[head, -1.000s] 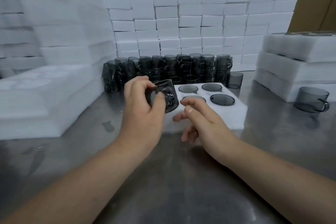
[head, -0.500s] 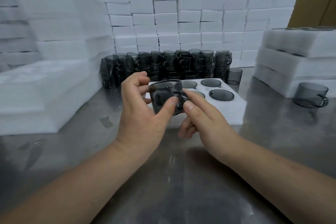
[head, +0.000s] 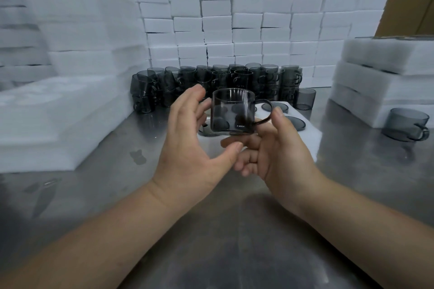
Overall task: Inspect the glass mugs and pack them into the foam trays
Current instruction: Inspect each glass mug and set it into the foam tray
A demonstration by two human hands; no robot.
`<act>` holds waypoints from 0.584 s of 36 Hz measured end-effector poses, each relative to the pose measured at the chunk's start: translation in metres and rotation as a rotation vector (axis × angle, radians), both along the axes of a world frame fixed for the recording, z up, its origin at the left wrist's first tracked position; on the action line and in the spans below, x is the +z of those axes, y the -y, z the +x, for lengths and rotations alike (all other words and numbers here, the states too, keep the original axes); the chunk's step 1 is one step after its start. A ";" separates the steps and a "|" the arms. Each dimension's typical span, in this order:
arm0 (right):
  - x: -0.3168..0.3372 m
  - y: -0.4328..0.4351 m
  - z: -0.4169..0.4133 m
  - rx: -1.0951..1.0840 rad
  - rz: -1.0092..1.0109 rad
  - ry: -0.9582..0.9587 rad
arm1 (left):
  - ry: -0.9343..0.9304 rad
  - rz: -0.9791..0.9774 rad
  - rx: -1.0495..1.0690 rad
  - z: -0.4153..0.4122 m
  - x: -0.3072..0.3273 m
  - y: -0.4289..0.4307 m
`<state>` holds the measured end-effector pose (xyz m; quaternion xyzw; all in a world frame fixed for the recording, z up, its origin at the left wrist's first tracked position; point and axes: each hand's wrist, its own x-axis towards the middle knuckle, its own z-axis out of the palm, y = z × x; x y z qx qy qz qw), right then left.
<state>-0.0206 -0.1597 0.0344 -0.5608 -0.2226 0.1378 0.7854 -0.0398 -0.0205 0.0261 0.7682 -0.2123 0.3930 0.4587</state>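
The smoked glass mug [head: 232, 110] is upright in mid-air, above the near edge of the foam tray [head: 311, 139]. The right hand [head: 281, 155] holds it, thumb on the handle and fingers curled under the base. The left hand [head: 187, 143] is wide open just left of the mug; contact cannot be determined. Stacked mugs [head: 211, 80] stand beyond the tray on the steel table [head: 234, 230]. A single mug [head: 407, 124] sits far right.

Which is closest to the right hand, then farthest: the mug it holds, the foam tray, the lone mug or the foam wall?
1. Held mug, in the right hand.
2. Foam tray, just behind the hand.
3. Lone mug, off to the right.
4. Foam wall, at the very back.
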 end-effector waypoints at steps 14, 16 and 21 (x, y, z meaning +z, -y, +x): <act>-0.002 0.005 0.005 0.079 0.097 -0.221 | 0.090 0.219 0.124 -0.002 0.002 -0.004; -0.003 0.005 0.006 0.082 0.087 -0.239 | 0.097 0.214 0.105 -0.002 0.002 -0.004; -0.002 0.006 0.007 0.076 0.059 -0.245 | 0.095 0.183 0.071 -0.001 0.003 -0.005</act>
